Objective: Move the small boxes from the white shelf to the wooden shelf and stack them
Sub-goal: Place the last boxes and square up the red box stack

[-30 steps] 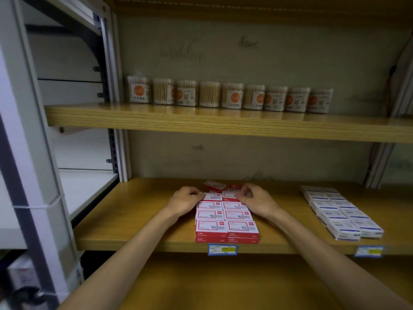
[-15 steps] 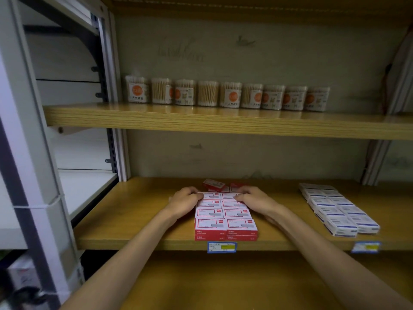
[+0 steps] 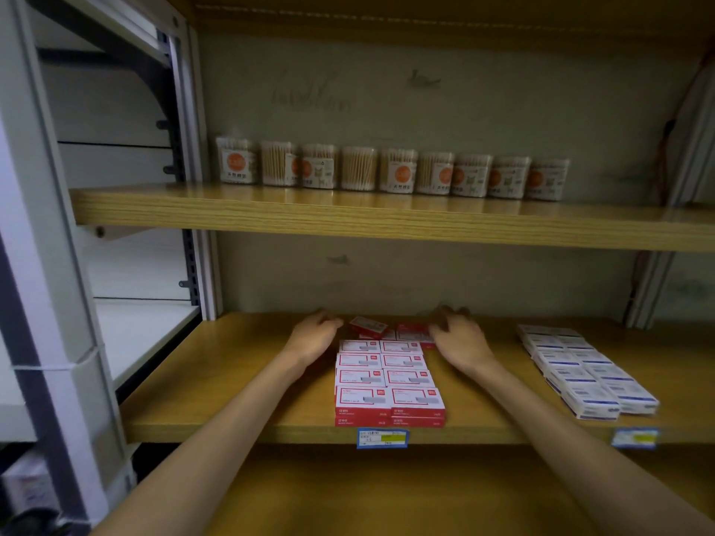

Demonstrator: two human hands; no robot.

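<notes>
Both your forearms reach forward and slightly inward from the lower corners, bare to past the elbow. Your left grip (image 3: 315, 336) is knuckles-up, wrist straight, its fingers curled loosely downward and inward, with the fingertips hidden under the hand. Your right grip (image 3: 458, 338) lies well apart from the left one, at about the same reach, back of the hand facing up, fingers bent and spread a little with the tips pointing away from you. Its outline is blurred, so whether either grip pinches anything cannot be told.
</notes>
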